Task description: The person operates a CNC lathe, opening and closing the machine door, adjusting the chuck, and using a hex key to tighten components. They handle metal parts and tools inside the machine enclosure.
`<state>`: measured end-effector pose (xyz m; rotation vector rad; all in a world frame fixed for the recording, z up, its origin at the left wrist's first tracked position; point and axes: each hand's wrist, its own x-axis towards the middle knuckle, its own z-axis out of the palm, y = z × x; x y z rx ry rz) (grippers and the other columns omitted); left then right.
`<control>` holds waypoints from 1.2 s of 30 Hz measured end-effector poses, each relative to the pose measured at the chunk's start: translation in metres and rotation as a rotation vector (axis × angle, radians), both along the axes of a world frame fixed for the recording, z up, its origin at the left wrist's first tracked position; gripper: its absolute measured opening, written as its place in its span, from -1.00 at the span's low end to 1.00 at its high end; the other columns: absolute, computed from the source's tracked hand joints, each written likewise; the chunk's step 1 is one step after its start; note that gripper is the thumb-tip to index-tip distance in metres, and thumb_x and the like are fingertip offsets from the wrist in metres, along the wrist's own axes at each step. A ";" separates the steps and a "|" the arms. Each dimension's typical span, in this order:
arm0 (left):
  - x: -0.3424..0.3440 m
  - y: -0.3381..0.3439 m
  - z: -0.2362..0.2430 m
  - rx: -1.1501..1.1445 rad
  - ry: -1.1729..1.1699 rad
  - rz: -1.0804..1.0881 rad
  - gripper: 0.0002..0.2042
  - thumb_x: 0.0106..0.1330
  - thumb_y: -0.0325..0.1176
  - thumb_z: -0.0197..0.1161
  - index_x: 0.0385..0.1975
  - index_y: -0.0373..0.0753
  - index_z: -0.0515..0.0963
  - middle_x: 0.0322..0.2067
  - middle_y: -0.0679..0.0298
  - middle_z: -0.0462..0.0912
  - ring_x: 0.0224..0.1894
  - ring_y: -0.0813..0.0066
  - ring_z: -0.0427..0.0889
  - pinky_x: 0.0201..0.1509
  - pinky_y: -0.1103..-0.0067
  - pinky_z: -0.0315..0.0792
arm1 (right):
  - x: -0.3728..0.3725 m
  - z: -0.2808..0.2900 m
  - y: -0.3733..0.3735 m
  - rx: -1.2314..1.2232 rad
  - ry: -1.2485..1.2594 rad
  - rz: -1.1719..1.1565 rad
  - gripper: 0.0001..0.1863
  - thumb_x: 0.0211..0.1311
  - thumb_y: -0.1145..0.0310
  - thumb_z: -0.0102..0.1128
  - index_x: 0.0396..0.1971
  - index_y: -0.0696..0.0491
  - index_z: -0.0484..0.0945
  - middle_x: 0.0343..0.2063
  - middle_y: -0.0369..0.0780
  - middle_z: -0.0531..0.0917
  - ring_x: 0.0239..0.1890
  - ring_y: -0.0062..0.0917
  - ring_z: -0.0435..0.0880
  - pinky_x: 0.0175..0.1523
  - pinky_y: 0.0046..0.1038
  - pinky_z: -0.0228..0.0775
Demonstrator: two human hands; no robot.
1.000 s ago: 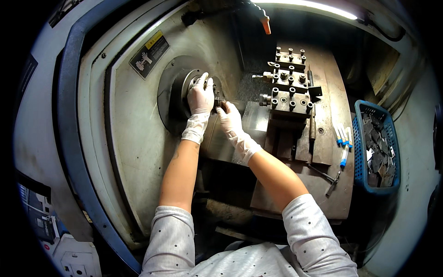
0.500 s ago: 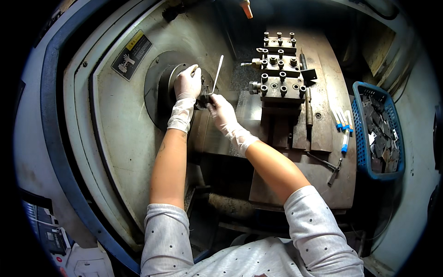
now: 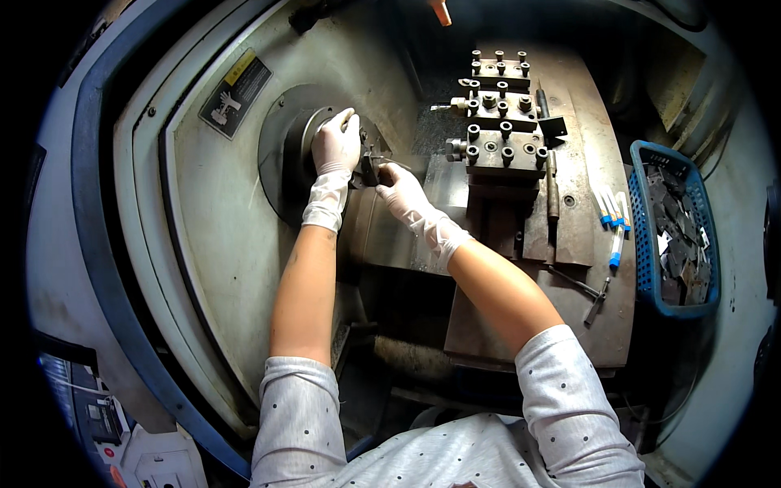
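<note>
My left hand, in a white glove, grips the rim of the dark round lathe chuck with its fingers curled over. Close beside it, at the chuck's front face, my gloved right hand is closed, thumb and forefinger pinched. A thin, light rod, which looks like a hex key, runs from the chuck jaws over the right fingertips. Its far end at the jaws is hard to make out. Dark jaws sit between the two hands.
Right of the hands stand tool blocks with several bolts. A T-handled wrench and blue-capped tubes lie on the metal table. A blue basket of dark metal plates is at far right. An orange nozzle hangs above.
The hex key has swung from nearly upright down toward the right, lying almost level. My right hand has shifted slightly right; the left stays on the chuck. The whole view has moved a little.
</note>
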<state>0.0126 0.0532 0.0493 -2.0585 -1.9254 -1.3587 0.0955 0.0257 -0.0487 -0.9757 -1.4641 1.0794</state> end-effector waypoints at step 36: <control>0.006 -0.017 -0.028 0.440 -0.061 -0.019 -0.81 0.08 -0.40 -0.08 -0.37 -0.32 0.42 -0.41 0.14 0.48 -0.35 0.40 0.47 -0.30 0.65 0.31 | -0.017 0.008 -0.002 -0.163 0.006 -0.291 -0.67 -0.18 0.50 -0.05 -0.29 0.16 0.28 -0.40 -0.08 0.44 -0.30 -0.34 0.41 -0.21 -0.52 0.20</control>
